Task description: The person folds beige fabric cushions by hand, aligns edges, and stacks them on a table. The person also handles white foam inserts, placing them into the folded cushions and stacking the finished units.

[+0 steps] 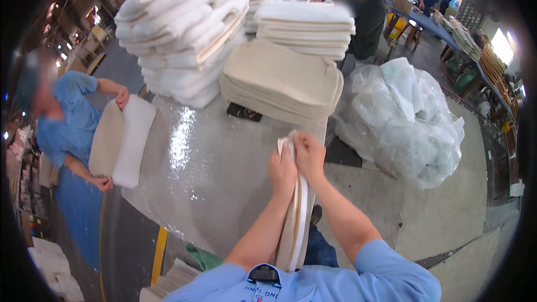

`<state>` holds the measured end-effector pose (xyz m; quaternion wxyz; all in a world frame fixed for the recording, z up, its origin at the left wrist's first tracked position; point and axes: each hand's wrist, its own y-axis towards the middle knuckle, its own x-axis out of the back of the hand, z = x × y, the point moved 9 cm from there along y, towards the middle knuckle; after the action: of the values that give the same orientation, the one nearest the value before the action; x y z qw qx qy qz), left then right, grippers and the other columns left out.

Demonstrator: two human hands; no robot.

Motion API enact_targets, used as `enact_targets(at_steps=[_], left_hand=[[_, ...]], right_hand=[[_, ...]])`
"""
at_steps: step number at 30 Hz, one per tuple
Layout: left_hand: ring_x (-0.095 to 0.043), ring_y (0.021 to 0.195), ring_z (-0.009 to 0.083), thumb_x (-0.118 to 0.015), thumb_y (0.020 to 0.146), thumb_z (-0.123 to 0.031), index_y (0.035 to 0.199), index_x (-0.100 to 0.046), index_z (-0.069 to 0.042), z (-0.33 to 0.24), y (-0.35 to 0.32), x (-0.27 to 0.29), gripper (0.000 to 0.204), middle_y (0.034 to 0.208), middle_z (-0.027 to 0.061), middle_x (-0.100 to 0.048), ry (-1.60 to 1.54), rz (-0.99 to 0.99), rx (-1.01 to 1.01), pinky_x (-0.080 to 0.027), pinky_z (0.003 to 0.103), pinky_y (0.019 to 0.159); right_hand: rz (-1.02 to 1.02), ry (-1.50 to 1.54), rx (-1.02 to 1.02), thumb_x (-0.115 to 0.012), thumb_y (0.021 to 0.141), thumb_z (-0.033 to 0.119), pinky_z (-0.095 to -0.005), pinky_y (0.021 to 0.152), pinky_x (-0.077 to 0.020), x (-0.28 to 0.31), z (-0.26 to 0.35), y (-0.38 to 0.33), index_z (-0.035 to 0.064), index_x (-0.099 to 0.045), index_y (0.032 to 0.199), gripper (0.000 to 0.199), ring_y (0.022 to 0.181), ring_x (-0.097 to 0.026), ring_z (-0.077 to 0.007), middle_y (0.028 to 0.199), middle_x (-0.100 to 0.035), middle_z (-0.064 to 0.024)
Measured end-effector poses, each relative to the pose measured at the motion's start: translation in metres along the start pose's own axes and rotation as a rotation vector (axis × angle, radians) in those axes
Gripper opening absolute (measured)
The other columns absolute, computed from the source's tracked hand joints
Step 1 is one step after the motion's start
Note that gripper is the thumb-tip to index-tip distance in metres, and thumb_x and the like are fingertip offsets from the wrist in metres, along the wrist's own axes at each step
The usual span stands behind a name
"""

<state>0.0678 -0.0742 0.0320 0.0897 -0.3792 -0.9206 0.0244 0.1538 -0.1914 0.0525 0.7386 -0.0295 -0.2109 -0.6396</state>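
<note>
I hold a long flat pad, white on one face and beige on the other, upright and edge-on in front of me. My left hand grips its left face near the top. My right hand pinches the top end from the right. The pad hangs down between my forearms over the near edge of a table covered in shiny plastic sheet. Just beyond my hands lies a flat stack of beige pads.
A tall leaning pile of white pads and another stack stand at the table's back. A person in blue at left holds a folded pad. A clear plastic bag bundle sits on the floor at right. Another person in a cap works behind.
</note>
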Motion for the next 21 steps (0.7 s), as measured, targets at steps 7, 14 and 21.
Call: enact_targets(at_steps=[7, 14, 21], left_hand=[[-0.071, 0.114, 0.0365, -0.054, 0.107, -0.019, 0.131, -0.068, 0.003, -0.008, 0.008, 0.018, 0.035, 0.123, 0.0236, -0.074, -0.095, -0.108, -0.152, -0.053, 0.043, 0.096], [-0.073, 0.113, 0.0337, -0.055, 0.106, -0.019, 0.129, -0.070, 0.005, -0.003, 0.020, 0.039, 0.036, 0.119, 0.0225, -0.076, -0.045, 0.004, -0.099, -0.053, 0.041, 0.098], [-0.070, 0.119, 0.0330, -0.051, 0.109, -0.023, 0.132, -0.068, 0.002, -0.008, 0.008, 0.023, 0.038, 0.128, 0.0197, -0.073, -0.065, -0.067, -0.064, -0.052, 0.041, 0.103]], right_hand=[[0.113, 0.185, 0.058, -0.067, 0.101, 0.006, -0.0319, 0.081, -0.0560, -0.028, 0.014, 0.010, 0.0001, -0.074, 0.110, 0.013, 0.092, -0.073, -0.0177, 0.119, -0.076, -0.0109], [0.074, 0.153, 0.153, -0.065, 0.099, 0.002, -0.0319, 0.091, -0.0529, -0.046, 0.017, 0.000, 0.0014, -0.071, 0.102, 0.007, 0.106, -0.070, -0.0188, 0.123, -0.073, -0.0122], [0.058, 0.360, -0.010, -0.063, 0.103, 0.004, -0.0318, 0.095, -0.0524, -0.045, -0.021, 0.001, 0.0011, -0.070, 0.103, 0.007, 0.111, -0.068, -0.0182, 0.124, -0.073, -0.0124]])
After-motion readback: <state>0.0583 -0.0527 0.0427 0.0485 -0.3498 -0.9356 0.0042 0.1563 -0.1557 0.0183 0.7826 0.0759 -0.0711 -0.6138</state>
